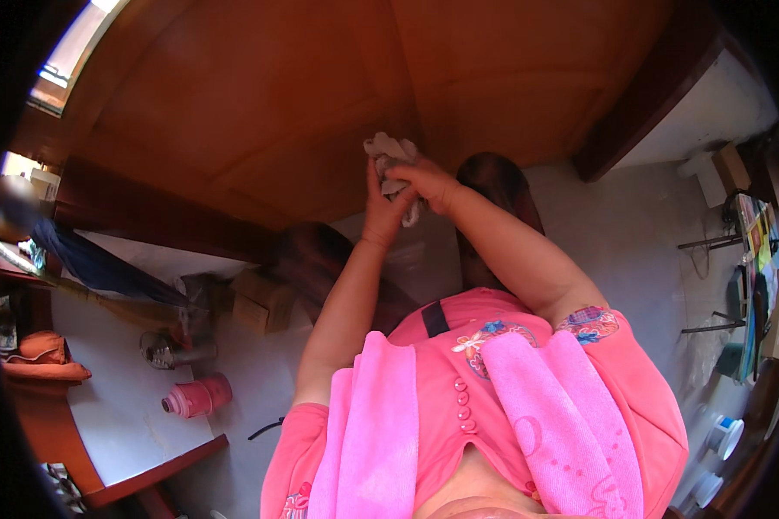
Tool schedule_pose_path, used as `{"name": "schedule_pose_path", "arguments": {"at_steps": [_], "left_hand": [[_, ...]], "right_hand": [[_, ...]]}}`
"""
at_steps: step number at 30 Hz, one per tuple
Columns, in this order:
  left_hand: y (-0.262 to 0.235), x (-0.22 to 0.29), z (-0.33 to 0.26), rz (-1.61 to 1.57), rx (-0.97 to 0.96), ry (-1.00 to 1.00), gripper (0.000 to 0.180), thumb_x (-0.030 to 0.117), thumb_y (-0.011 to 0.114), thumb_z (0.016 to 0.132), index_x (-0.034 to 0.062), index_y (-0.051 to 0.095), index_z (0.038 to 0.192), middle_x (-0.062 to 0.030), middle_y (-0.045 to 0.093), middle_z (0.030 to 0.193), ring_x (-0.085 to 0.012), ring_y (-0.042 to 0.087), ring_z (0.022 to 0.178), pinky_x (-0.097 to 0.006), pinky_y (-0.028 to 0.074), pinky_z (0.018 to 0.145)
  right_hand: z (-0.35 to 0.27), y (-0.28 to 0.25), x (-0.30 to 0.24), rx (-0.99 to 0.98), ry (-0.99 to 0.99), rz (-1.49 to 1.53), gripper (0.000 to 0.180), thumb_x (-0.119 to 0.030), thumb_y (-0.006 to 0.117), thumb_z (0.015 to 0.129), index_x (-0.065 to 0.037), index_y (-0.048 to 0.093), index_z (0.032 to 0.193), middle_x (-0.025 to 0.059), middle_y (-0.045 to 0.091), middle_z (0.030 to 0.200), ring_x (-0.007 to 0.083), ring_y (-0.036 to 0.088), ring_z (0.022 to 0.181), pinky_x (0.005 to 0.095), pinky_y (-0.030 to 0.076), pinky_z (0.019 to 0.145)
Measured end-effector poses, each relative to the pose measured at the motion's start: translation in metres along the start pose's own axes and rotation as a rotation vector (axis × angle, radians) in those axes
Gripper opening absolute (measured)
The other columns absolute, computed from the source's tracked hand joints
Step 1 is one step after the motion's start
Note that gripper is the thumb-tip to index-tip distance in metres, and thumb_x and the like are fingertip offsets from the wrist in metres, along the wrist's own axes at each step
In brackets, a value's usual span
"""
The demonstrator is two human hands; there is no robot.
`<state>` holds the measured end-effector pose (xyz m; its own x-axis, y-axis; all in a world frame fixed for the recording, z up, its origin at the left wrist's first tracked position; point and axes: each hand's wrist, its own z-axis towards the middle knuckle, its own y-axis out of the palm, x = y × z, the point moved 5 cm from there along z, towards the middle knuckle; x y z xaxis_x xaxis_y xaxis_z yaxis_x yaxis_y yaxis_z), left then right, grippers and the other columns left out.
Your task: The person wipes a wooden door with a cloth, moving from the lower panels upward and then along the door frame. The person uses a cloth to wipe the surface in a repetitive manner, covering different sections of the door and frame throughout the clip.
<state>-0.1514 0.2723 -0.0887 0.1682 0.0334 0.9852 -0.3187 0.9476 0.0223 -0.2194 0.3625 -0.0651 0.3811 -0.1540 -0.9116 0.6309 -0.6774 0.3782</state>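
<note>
In front of a large brown wooden door [277,104], a crumpled greyish-white cloth [390,145] is bunched up between my two hands. My left hand [384,209] grips it from the left side, thumb upward, and one end of the cloth hangs down past the palm. From the right, my right hand [430,183] closes over the middle of the bundle with its fingers curled in. Both arms reach forward and the hands nearly touch. Some fingertips are hidden in the folds.
A pink flask [197,396] and a cardboard box [262,301] are at the left, beside a dark blue cloth [104,264] and an orange bag [45,355]. A rack with papers [753,259] lines the right wall. A pink towel [368,424] hangs from my shoulders.
</note>
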Motion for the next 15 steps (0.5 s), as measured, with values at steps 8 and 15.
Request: {"name": "schedule_pose_path", "arguments": {"at_steps": [8,15], "left_hand": [[-0.059,0.017,0.014,0.071,0.274,0.060,0.071,0.017,0.070,0.085,0.0068,0.037,0.147,-0.0133,0.050,0.139,-0.0263,0.052,0.123,-0.037,0.044,0.102],[-0.061,0.097,0.054,0.744,0.326,0.233,0.068,0.010,0.068,0.081,0.0105,0.044,0.145,-0.0191,0.053,0.133,-0.0350,0.052,0.123,-0.040,0.042,0.105]], "right_hand": [[0.023,0.031,-0.028,-0.216,-0.181,-0.744,0.060,-0.039,0.067,0.082,0.001,0.057,0.125,0.0174,0.065,0.116,0.0277,0.062,0.107,0.0377,0.050,0.090],[0.062,-0.059,-0.039,0.073,-0.013,-0.753,0.068,-0.051,0.064,0.085,0.000,0.056,0.129,0.0190,0.065,0.119,0.0326,0.063,0.107,0.0399,0.050,0.090]]}}
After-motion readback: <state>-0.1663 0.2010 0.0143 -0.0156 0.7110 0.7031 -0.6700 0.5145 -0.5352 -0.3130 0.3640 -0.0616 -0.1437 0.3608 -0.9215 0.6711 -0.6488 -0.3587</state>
